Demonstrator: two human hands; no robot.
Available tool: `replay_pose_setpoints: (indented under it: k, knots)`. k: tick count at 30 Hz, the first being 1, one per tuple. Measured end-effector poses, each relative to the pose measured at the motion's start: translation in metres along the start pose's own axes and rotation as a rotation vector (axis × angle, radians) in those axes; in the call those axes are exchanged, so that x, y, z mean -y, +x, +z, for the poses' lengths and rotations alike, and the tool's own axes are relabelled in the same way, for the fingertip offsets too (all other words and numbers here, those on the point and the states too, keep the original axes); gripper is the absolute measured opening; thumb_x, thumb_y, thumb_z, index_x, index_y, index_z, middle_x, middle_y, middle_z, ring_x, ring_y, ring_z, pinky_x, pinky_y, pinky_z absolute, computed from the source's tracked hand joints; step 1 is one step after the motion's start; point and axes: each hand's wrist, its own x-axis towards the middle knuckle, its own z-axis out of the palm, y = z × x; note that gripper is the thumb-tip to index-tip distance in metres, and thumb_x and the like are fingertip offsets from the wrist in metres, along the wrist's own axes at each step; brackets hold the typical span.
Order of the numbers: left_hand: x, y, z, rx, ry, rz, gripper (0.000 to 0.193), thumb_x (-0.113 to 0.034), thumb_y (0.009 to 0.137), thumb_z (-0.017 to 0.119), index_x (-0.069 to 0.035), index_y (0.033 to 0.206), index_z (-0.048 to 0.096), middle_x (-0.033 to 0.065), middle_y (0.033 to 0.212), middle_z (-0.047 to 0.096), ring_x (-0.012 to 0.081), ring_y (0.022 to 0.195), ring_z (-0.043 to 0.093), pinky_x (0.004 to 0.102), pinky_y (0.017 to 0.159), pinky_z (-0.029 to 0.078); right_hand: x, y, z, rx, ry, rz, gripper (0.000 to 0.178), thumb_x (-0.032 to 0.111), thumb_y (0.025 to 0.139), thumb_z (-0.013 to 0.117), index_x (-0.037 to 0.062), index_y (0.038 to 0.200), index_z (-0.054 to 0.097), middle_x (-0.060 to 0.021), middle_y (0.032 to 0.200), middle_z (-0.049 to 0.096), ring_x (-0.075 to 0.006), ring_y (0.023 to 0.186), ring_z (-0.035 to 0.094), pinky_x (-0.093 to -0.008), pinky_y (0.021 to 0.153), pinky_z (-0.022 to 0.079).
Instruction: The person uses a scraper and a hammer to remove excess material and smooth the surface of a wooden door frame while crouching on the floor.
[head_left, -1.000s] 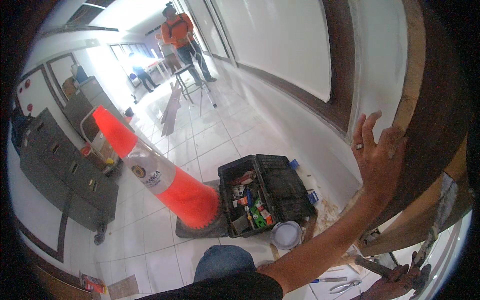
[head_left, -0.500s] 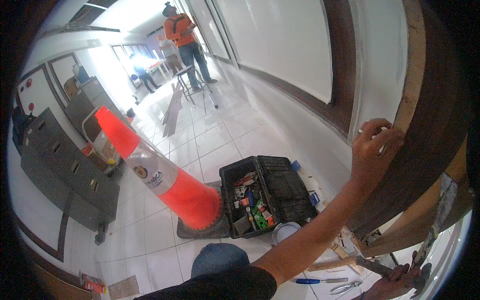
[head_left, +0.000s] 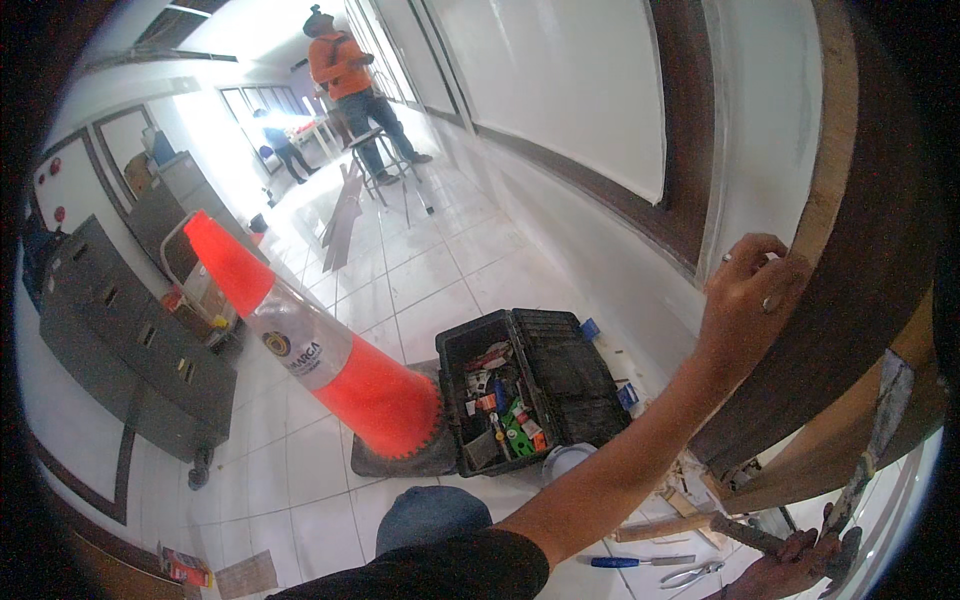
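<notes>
My left hand (head_left: 755,295) reaches up to the dark brown wooden panel (head_left: 870,240), its fingers curled at the light raw edge strip (head_left: 822,190). Rings show on this hand. At the lower right, my right hand (head_left: 800,565) is closed around a long, worn, paint-stained tool (head_left: 872,440) with a flat whitish upper part; its exact kind I cannot make out. A grey-brown rod (head_left: 745,533) points left from beside that hand. On the floor nearby lie a blue-handled chisel-like tool (head_left: 640,562) and metal pliers (head_left: 692,574).
An open black toolbox (head_left: 570,375) full of tools stands beside an orange-and-white traffic cone (head_left: 385,400). Wood scraps (head_left: 665,527) litter the floor below the panel. Grey filing cabinets (head_left: 125,340) line the left. Farther off, a person in orange (head_left: 340,65) is by a stool (head_left: 375,150).
My left hand has rolled slightly at the panel edge, showing more of its back. The person in orange has shifted left and lower, onto the stool. My right hand has barely moved.
</notes>
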Motion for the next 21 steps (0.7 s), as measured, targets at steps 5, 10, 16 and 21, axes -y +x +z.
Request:
replay_pose_setpoints:
  k: [5,10,16,21]
  knots:
    - [-0.009,0.004,0.000,0.005,0.022,0.028,0.016,-0.003,0.073,0.070,-0.006,0.088,0.064,0.0102,0.095,0.056,0.0284,0.076,0.061,0.0395,0.066,0.050,-0.003,0.000,-0.006,0.080,-0.404,-0.252,0.025,0.023,0.092,0.049,0.0000,0.101,0.050,-0.0134,0.095,0.060,-0.0177,0.060,0.053,-0.0249,0.043,0.038]
    - [-0.004,0.020,0.003,0.143,0.463,0.305,0.033,-0.012,0.064,0.073,-0.009,0.094,0.060,0.0151,0.102,0.050,0.0311,0.086,0.058,0.0409,0.060,0.051,-0.044,0.006,-0.030,0.029,-0.605,-0.185,0.033,0.021,0.091,0.053,-0.0062,0.108,0.048,-0.0203,0.102,0.050,-0.0269,0.086,0.052,-0.0379,0.074,0.045]
    - [0.011,0.035,-0.010,0.313,0.427,0.233,0.037,-0.012,0.065,0.074,-0.012,0.099,0.059,0.0140,0.107,0.049,0.0314,0.089,0.060,0.0436,0.066,0.053,-0.025,-0.001,0.031,-0.080,0.246,0.095,0.020,0.020,0.092,0.059,0.0087,0.081,0.046,-0.0011,0.056,0.046,-0.0049,0.043,0.034,-0.0210,0.035,0.025]
    - [0.016,0.032,-0.011,0.328,0.429,0.352,0.029,-0.008,0.073,0.073,-0.007,0.099,0.060,0.0106,0.107,0.055,0.0249,0.094,0.060,0.0308,0.066,0.057,-0.028,0.003,0.015,-0.049,0.513,0.177,0.021,0.020,0.091,0.060,0.0077,0.082,0.047,-0.0109,0.069,0.060,-0.0052,0.042,0.037,-0.0203,0.034,0.026]
